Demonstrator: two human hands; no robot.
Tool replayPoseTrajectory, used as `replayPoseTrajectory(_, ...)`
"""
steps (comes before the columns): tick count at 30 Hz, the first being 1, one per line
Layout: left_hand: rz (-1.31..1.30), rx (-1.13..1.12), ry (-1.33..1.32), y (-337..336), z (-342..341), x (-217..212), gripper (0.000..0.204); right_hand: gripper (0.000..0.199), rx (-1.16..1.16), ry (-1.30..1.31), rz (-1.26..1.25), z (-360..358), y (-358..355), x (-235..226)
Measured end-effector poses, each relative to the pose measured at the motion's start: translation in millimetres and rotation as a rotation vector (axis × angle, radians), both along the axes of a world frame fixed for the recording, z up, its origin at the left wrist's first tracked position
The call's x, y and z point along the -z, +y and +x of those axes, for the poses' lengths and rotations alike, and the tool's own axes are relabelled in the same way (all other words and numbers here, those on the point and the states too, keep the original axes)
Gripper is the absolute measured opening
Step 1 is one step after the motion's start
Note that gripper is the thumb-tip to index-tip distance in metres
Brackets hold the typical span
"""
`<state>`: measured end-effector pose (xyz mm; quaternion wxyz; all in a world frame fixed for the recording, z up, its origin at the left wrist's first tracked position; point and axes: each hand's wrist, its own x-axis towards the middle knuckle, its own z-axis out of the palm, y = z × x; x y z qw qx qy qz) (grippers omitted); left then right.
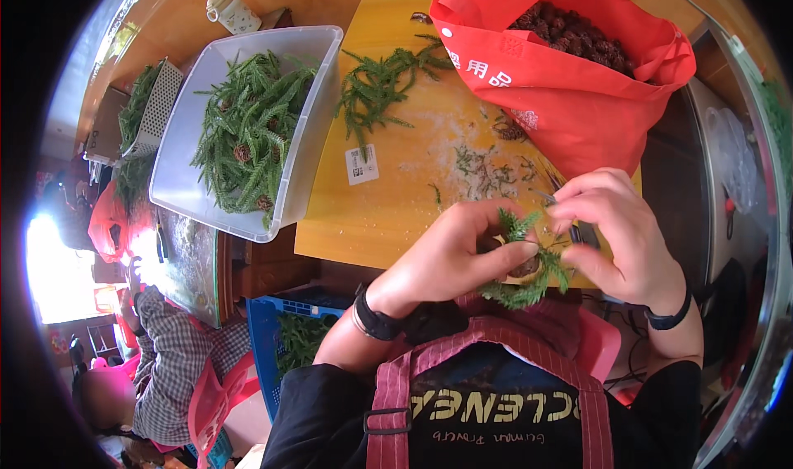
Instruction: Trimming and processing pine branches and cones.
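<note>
My left hand (450,254) is closed around a green artificial pine sprig (541,285) with a brown pine cone (524,267) set in it, held near the table's front edge. The fingers of my right hand (619,229) are bent and pinched together just right of the sprig. Something thin and grey shows at its fingertips, too small to name. Partly behind that hand, a dark-handled tool (576,233) lies on the yellow table (405,213). Green clippings (491,171) and white bits are scattered beyond both hands.
A clear plastic bin (322,130) of sprigs with cones stands left; loose sprigs (376,89) lie beside it near a white label (362,165). A red bag (570,109) of pine cones stands far right. A cup (232,10) is behind the bin. Another person (178,370) sits left.
</note>
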<state>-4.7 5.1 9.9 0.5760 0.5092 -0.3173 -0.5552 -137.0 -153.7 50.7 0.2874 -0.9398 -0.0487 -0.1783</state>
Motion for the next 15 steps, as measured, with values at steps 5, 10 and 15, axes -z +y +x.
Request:
replayPoseTrajectory(5,-0.009,0.15,0.207,0.8,7.8,8.6,0.017,0.019,-0.188,-0.095,-0.134,3.3,-8.3,-1.9)
replayPoseTrajectory(10,-0.006,0.21,0.234,-2.5,5.0,5.0,0.016,0.018,-0.253,-0.133,-0.273,3.3,-12.3,-10.8)
replayPoseTrajectory(15,-0.326,-0.213,-0.958,-3.1,-10.6,0.7,0.014,0.014,-0.04,0.128,-0.151,1.5,-5.4,-8.7)
